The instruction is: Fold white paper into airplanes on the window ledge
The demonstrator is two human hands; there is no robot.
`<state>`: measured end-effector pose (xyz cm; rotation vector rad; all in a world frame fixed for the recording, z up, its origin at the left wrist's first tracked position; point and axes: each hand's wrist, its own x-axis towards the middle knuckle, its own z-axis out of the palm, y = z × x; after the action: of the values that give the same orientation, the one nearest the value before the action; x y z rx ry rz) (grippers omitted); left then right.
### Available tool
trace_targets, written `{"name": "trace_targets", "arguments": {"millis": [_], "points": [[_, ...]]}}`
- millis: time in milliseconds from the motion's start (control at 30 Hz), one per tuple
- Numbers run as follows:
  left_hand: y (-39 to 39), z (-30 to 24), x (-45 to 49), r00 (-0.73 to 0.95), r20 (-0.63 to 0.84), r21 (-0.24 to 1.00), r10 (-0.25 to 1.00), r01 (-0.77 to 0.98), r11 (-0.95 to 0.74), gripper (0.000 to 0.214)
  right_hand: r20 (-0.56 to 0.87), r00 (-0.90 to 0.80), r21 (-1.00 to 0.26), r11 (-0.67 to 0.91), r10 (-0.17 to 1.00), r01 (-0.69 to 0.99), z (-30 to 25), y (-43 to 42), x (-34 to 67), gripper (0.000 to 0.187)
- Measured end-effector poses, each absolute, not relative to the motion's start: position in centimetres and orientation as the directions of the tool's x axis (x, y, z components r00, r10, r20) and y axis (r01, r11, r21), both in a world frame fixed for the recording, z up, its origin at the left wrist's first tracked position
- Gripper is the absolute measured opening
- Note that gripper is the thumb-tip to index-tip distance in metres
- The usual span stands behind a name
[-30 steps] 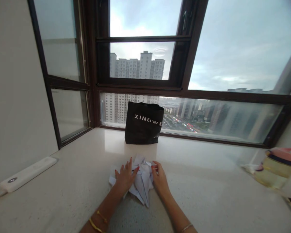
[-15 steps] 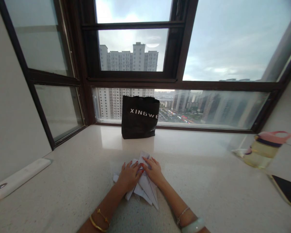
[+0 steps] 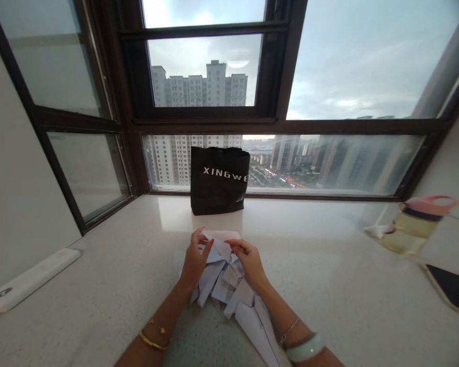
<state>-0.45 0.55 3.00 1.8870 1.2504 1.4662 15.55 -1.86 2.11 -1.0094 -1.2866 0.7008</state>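
A heap of folded white paper planes point(image 3: 224, 285) lies on the pale stone counter point(image 3: 118, 285) in front of me. My left hand point(image 3: 195, 257) and my right hand point(image 3: 248, 260) are lifted slightly over the heap. Both pinch the edges of one white folded sheet point(image 3: 222, 239), the left at its left side, the right at its right side. One long paper plane point(image 3: 258, 323) stretches toward me beside my right forearm.
A black bag point(image 3: 219, 179) with white letters stands at the window. A white flat device point(image 3: 26, 280) lies at the left wall. At the right stand a bottle with a pink lid point(image 3: 416, 224) and a dark flat object point(image 3: 449, 288).
My hands rose from pressing flat on the paper heap and now pinch one sheet above it. The heap has spread, and one plane slid toward me.
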Motion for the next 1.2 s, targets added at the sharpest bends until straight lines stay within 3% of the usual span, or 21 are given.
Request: {"name": "trace_targets", "arguments": {"millis": [167,267,333,400,500,633,700,900,967,1067,1200], "points": [[1.0,3.2,-1.1,0.085,0.428,0.862,0.9,0.263,-0.434,0.028,0.509,0.089,-0.836,0.467,0.856,0.287,1.9,-1.7,15.8,0.025],[1.2,2.9,-1.1,0.033,0.39,0.905,0.92,0.172,-0.39,0.028,0.605,0.166,-0.753,0.491,0.779,0.438,2.4,-1.8,16.3,0.029],[1.3,2.9,-1.2,-0.054,0.367,0.926,0.929,0.112,-0.359,0.027,0.605,0.217,-0.729,0.425,0.766,0.537,3.2,-2.1,16.9,0.03],[1.5,2.9,-1.3,-0.111,0.328,0.945,0.938,0.036,-0.326,0.031,0.49,0.162,-0.728,0.299,0.857,0.617,4.3,-3.1,17.7,0.024],[1.6,3.0,-1.6,-0.154,0.268,0.959,0.951,-0.048,-0.278,0.045,0.137,-0.044,-0.626,0.12,0.99,0.771,5.7,-5.7,18.8,0.026],[1.8,2.9,-1.5,-0.16,0.2,0.967,0.967,-0.128,-0.221,0.051,-0.171,-0.154,-0.415,0.071,0.973,0.907,5.5,-9.6,19.1,0.057],[1.8,2.9,-1.3,-0.146,0.169,0.964,0.975,-0.183,-0.194,0.048,-0.234,-0.164,-0.384,0.064,0.958,0.921,4.7,-10.7,19.1,0.058],[1.0,3.0,-0.4,-0.002,0.052,0.932,0.999,-0.359,-0.049,0.038,-0.273,-0.149,-0.47,0.003,0.95,0.883,5.1,-10.5,19.7,0.042],[0.7,3.2,-0.2,0.035,0.021,0.92,0.999,-0.392,-0.006,0.034,-0.236,-0.188,-0.571,0.021,0.954,0.821,6.2,-9.8,20.0,0.038],[0.5,3.4,-0.2,0.087,0.001,0.902,0.996,-0.431,0.037,0.029,-0.076,-0.244,-0.818,0.08,0.967,0.57,7.4,-8.1,19.8,0.036],[0.4,3.4,-0.2,0.147,0.014,0.867,0.989,-0.494,0.061,0.03,0.074,0.02,-0.966,0.067,0.997,0.249,6.0,-4.7,18.7,0.042]]}}
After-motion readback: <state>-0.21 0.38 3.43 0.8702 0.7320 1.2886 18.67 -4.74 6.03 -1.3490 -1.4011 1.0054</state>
